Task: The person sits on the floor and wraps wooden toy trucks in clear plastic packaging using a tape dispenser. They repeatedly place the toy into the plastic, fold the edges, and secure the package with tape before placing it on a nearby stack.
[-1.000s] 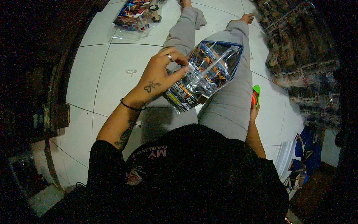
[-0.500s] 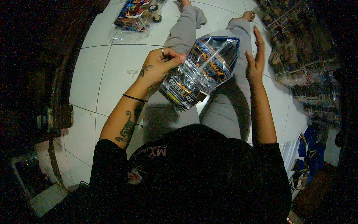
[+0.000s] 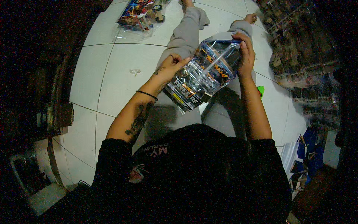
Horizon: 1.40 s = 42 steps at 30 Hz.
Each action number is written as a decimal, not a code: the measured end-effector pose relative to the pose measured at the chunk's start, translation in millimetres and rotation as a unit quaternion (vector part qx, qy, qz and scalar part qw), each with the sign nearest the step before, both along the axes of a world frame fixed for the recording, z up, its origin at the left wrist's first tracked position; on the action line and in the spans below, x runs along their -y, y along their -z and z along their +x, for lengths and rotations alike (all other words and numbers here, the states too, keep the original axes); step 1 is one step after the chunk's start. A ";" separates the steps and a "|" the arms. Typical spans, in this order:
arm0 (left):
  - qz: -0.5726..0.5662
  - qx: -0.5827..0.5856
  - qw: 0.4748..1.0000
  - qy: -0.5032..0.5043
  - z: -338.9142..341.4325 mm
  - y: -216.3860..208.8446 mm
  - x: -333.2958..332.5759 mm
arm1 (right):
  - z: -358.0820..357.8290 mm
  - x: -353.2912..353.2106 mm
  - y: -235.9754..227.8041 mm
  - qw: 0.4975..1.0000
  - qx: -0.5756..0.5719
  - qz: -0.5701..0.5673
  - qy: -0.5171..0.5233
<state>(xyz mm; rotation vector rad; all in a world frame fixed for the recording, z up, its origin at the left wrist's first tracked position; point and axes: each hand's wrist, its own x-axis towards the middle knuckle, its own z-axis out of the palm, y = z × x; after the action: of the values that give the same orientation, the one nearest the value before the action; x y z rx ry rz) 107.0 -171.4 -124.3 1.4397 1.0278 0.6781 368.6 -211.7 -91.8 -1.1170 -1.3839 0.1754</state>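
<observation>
I sit on a white tiled floor point(image 3: 112, 71) with my legs in grey trousers stretched out ahead. Both hands hold a shiny clear plastic packet point(image 3: 203, 76) with colourful printed cards inside, raised above my lap. My left hand point(image 3: 169, 69) grips its left edge, fingers curled over the top corner. My right hand point(image 3: 244, 52) clasps the upper right edge, fingers wrapped over the packet's rim. A black band circles my left wrist.
A pile of similar colourful packets in clear wrap point(image 3: 140, 15) lies on the floor at the far left of my feet. A small green object point(image 3: 260, 90) rests by my right leg. Racks of packaged goods point(image 3: 298, 48) line the right side; blue and white boxes point(image 3: 305, 160) stand lower right.
My right hand rose from beside my leg and took hold of the packet's right edge. The packet was lifted and turned more upright between both hands.
</observation>
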 end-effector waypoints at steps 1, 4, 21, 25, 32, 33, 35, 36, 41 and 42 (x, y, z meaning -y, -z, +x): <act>0.058 -0.063 0.996 -0.007 -2.8 -2.1 0.8 | -1.1 -0.9 -0.3 1.000 -0.007 -0.001 0.001; 0.150 0.007 0.984 -0.095 -18.2 -15.0 15.6 | -5.0 -2.9 -0.7 1.000 -0.025 -0.001 0.003; 0.632 -0.290 0.718 0.018 4.9 -47.2 115.2 | -2.0 -24.6 -3.9 0.995 -0.006 -0.072 0.069; 0.723 -0.496 0.480 0.031 23.0 -52.8 122.5 | -6.1 -33.0 -11.5 0.988 0.014 -0.122 0.090; 0.737 -0.608 0.246 0.161 19.8 -45.0 120.4 | -14.2 -29.7 -13.2 0.985 0.046 -0.110 0.124; 0.741 -0.608 0.237 0.159 18.0 -38.6 121.8 | -13.0 -29.8 -13.1 0.986 0.057 -0.104 0.119; 0.743 -0.520 0.362 0.216 11.0 -24.4 128.2 | -15.3 -28.8 -12.7 0.986 0.033 -0.125 0.103; 0.721 -0.421 0.485 0.259 7.3 -17.0 134.1 | -19.3 -27.1 -12.4 0.985 0.021 -0.140 0.103; 0.568 -0.222 0.777 -0.156 4.8 8.6 142.5 | -40.3 -17.6 -7.6 0.973 0.058 -0.130 0.182; 0.452 -0.159 0.855 -0.198 4.2 9.2 138.3 | -38.4 -17.5 -5.2 0.976 0.066 -0.148 0.149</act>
<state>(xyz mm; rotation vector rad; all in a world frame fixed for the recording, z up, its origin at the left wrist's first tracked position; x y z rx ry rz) 111.2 -309.8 -133.5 2.2283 1.3649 1.3805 330.2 -194.1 -86.6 -1.5951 -1.3142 0.0919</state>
